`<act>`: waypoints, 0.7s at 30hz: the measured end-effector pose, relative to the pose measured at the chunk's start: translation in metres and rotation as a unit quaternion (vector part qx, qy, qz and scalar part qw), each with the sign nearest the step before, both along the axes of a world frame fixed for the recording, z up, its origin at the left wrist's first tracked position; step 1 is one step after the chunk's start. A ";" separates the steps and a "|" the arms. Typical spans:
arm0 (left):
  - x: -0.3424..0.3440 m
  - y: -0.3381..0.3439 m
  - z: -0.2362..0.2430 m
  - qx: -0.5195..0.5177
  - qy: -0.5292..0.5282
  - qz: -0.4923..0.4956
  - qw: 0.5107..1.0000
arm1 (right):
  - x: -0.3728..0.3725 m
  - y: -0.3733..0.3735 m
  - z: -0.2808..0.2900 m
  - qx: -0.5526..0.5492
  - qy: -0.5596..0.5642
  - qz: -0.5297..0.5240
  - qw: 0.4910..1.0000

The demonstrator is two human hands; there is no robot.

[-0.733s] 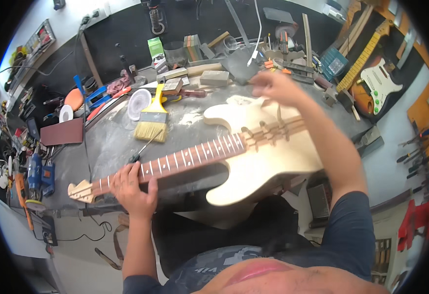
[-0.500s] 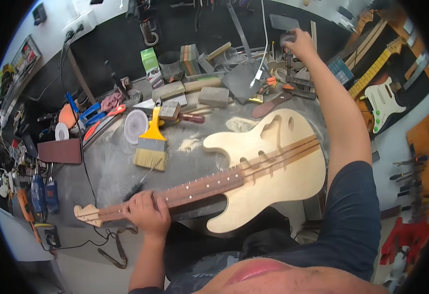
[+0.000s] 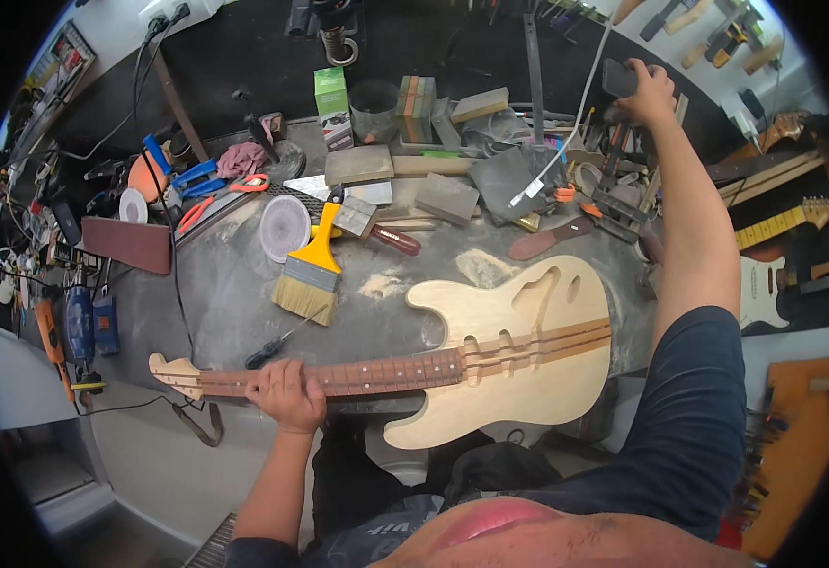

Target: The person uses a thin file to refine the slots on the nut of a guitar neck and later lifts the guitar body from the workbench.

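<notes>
An unfinished pale wooden electric guitar body (image 3: 566,379) with routed cavities and dark stripes lies at the bench's front edge. Its dark fretted neck (image 3: 386,373) points left to a pale headstock (image 3: 176,375). My left hand (image 3: 288,396) is closed over the neck near the headstock, fingers on the fretboard. At the far right, my outstretched right hand (image 3: 651,95) has its curled fingers and thumb at the right edge of a dark phone (image 3: 619,79). What lies under that palm is hidden. A screwdriver (image 3: 265,356) rests just beyond my left hand.
A wide yellow-handled brush (image 3: 309,276) lies beyond the neck, near a round grey disc (image 3: 285,229). Sanding blocks (image 3: 447,197) and tools crowd the back of the dusty bench (image 3: 215,303). A white cable (image 3: 580,114) hangs down near my right hand. Another guitar (image 3: 765,289) stands at right.
My right hand has moved up from a round piece below the phone to the phone's edge. My left hand stays on the neck. The whole view has shifted and turned.
</notes>
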State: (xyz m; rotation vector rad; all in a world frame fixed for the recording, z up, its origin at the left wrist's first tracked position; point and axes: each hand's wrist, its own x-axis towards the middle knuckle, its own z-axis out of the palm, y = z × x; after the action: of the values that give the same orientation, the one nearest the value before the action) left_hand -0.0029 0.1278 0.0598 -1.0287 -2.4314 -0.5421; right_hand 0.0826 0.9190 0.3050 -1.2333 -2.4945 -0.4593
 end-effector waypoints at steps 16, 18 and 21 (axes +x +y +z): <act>0.002 0.009 0.005 -0.002 -0.020 0.010 1.000 | 0.016 0.040 -0.006 -0.005 0.098 0.170 0.981; 0.002 0.005 0.005 -0.003 -0.015 0.015 1.000 | 0.014 0.032 -0.009 -0.011 0.096 0.164 0.982; 0.005 0.002 0.005 -0.005 -0.010 0.020 1.000 | 0.014 0.020 -0.009 -0.011 0.082 0.153 0.985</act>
State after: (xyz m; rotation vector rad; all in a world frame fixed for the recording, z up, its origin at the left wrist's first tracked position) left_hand 0.0025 0.1293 0.0651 -0.9818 -2.4696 -0.5299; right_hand 0.0968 0.9388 0.2959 -0.8353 -2.4917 -0.2420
